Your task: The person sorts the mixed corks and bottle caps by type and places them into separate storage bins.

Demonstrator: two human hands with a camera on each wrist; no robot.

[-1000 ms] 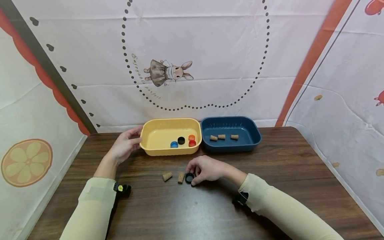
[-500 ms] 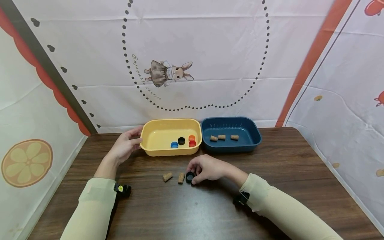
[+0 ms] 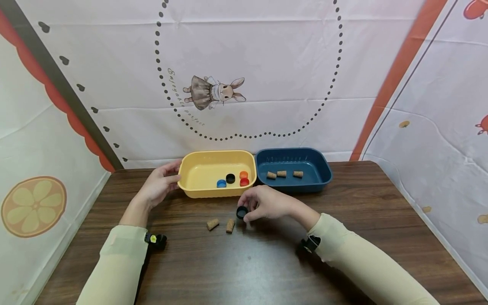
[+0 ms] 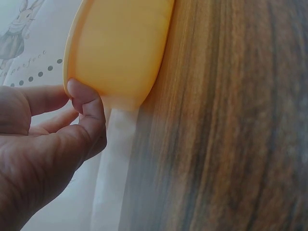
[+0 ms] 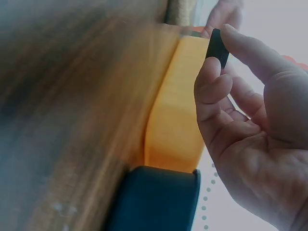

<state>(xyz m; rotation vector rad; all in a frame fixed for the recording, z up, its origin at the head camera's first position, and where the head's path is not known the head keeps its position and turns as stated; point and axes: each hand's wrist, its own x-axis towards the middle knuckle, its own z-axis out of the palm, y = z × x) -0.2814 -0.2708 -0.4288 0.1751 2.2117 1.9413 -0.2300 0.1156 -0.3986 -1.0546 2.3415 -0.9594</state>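
My right hand (image 3: 270,204) pinches a black bottle cap (image 3: 242,212) between thumb and fingers, above the table in front of the yellow basin. The cap (image 5: 217,48) shows edge-on in the right wrist view. At the left end of the yellow basin (image 3: 213,193), my left hand (image 3: 157,186) holds the rim, with the thumb over the edge in the left wrist view. Inside that basin are a blue cap (image 3: 221,184), another black cap (image 3: 230,178), an orange cap (image 3: 243,174) and a red cap (image 3: 244,182). Two corks, a left one (image 3: 212,224) and a right one (image 3: 230,225), lie on the table.
Right of the yellow basin, and touching or nearly touching it, stands a dark blue basin (image 3: 324,178) with three corks inside. Both are at the back of the brown wooden table (image 3: 213,271). A printed white cloth (image 3: 282,63) hangs behind and at the sides.
My right hand has lifted the black cap off the table and moved it slightly away from me, toward the basins. The left hand and the basins have stayed put.
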